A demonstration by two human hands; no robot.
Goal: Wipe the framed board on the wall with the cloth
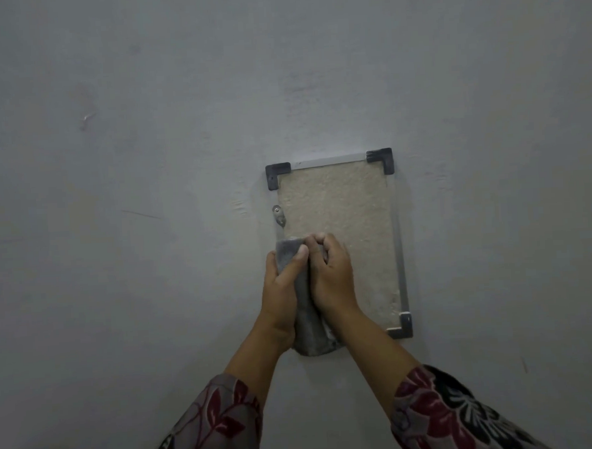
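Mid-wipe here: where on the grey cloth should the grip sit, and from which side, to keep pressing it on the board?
Probably grip the cloth at its bunched upper end, coming from below as both hands do now. The left hand pins the top fold under its thumb, the right hand closes beside it, and the loose tail hangs past the framed board's lower edge.

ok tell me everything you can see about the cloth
The cloth is grey, soft-looking fabric, bunched into a long vertical wad. It lies against the lower left part of the board, its top over the left frame edge and its bottom end hanging past the board onto the wall. The left hand grips it with the thumb across its top; the right hand presses beside it with curled fingers.
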